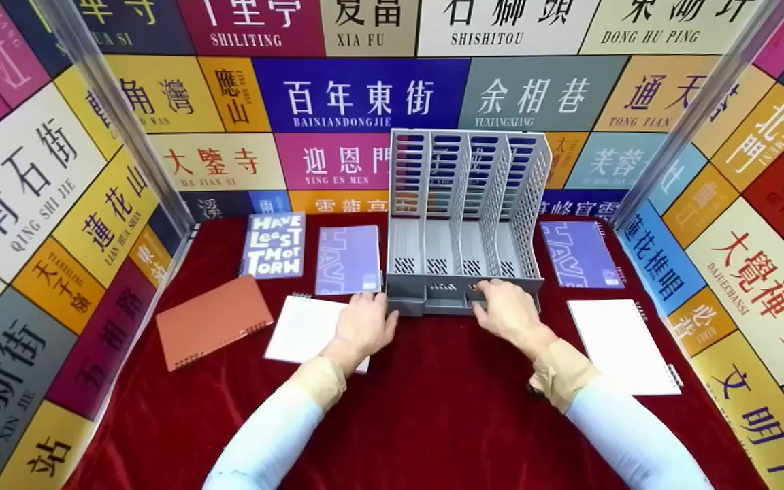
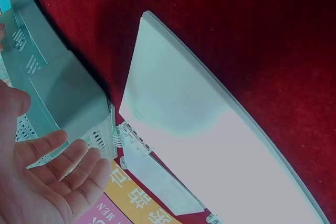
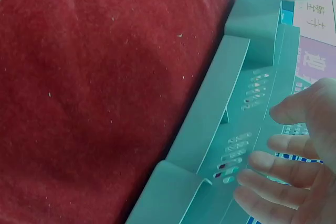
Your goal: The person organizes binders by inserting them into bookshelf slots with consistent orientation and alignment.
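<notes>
A grey desktop file organizer [image 1: 407, 239] with upright slatted dividers and a low front tray stands at the back centre of the table. My left hand [image 1: 363, 330] is at its front left corner, fingers spread and slightly bent in the left wrist view. Below that hand lies a white spiral notebook [image 1: 303, 328], partly hidden by it. Close over the organizer's front edge is my right hand [image 1: 506, 312], with fingers loosely bent and apart in the right wrist view. Neither hand grips anything. A purple notebook [image 1: 349, 258] lies just left of the organizer.
A brown notebook [image 1: 215, 321] and a blue-and-white lettered notebook [image 1: 275, 245] lie on the left. To the right are another purple notebook [image 1: 582, 254] and a white spiral notebook [image 1: 623, 346]. Red cloth [image 1: 433, 408] covers the table; printed panels [image 1: 365, 95] enclose it.
</notes>
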Demonstrator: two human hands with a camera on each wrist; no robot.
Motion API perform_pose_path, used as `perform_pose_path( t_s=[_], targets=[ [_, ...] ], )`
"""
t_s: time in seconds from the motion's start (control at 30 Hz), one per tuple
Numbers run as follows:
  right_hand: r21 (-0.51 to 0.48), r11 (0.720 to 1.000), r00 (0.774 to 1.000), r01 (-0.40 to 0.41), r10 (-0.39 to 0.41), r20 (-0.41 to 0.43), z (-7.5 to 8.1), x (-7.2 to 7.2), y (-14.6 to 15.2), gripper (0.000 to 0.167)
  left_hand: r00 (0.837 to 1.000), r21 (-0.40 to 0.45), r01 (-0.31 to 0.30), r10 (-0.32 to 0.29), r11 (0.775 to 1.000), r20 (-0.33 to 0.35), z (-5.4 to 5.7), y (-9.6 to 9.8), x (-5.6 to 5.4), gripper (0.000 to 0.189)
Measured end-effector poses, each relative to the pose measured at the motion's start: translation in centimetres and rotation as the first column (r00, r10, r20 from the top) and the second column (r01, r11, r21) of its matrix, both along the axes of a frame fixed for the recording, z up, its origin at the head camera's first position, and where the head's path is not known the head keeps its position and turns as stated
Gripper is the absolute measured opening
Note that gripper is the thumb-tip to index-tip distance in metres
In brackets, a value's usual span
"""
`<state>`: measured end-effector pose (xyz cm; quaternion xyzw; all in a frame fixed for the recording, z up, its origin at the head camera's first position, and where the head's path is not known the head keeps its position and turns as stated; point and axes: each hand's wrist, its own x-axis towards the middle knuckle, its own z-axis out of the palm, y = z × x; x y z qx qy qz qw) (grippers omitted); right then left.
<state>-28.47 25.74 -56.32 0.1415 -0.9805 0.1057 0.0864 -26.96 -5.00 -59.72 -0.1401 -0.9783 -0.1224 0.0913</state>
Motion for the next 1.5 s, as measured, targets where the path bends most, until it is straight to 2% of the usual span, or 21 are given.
perform_pose_path(
  t_s=[0.1,0.53,0.87,1.17,1.5],
  targets=[
    [0.004,1.0,1.0,0.006,-0.006,0.024,0.3,-0.3,0.4,0.033,1.0,0.0,-0.006,0.006,1.0,0.02,0.1,-0.2,0.0,0.042],
    [-0.028,0.998,0.993,0.05,-0.047,0.105,2.0,-2.0,2.3,0.031,1.0,-0.015,-0.022,0.022,1.0,0.021,0.1,-1.5,0.0,0.04],
    [-0.036,0.997,0.996,0.068,-0.066,0.055,2.5,-3.2,4.2,0.026,0.998,-0.025,-0.052,0.052,0.998,0.019,-0.1,-2.8,0.2,0.04],
    [-0.082,0.991,0.994,0.109,-0.107,0.026,2.5,-4.1,5.9,0.028,0.996,-0.052,-0.075,0.077,0.996,0.034,-0.6,-4.2,0.2,0.041],
    [-0.072,0.986,0.988,0.153,-0.15,0.04,2.5,-4.5,7.1,0.035,0.992,-0.059,-0.098,0.103,0.993,0.071,-0.8,-5.1,0.0,0.043]
  ],
)
